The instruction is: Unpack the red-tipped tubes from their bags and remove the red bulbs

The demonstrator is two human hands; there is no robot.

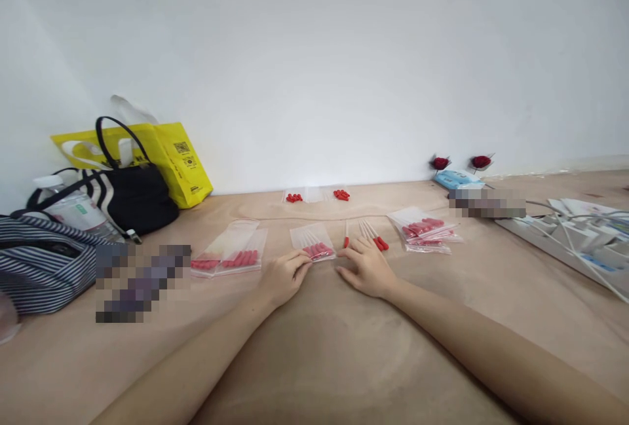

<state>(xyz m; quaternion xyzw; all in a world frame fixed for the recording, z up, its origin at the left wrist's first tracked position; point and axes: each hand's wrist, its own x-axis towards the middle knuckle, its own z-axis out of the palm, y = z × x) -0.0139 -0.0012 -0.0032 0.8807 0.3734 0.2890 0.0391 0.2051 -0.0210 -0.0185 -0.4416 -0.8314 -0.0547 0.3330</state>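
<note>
A small clear zip bag (310, 236) lies flat in front of me, with several white sticks with thick red ends inside. At its lower left corner, my left hand (285, 277) has thumb and fingertips closed on the edge. My right hand (369, 269) rests palm down just right of the bag, fingers apart, holding nothing. Beyond its fingertips lie loose white sticks with red ends (380, 243), and a single similar stick (346, 240) stands apart to their left. The fingers partly cover these sticks.
Filled zip bags (240, 256) lie to the left, and a stack of them (425, 230) to the right. More red pieces (341, 195) lie near the wall. A striped bag (46, 268), black bag (140, 199) and yellow bag (184, 169) stand left; a power strip (555, 241) lies right.
</note>
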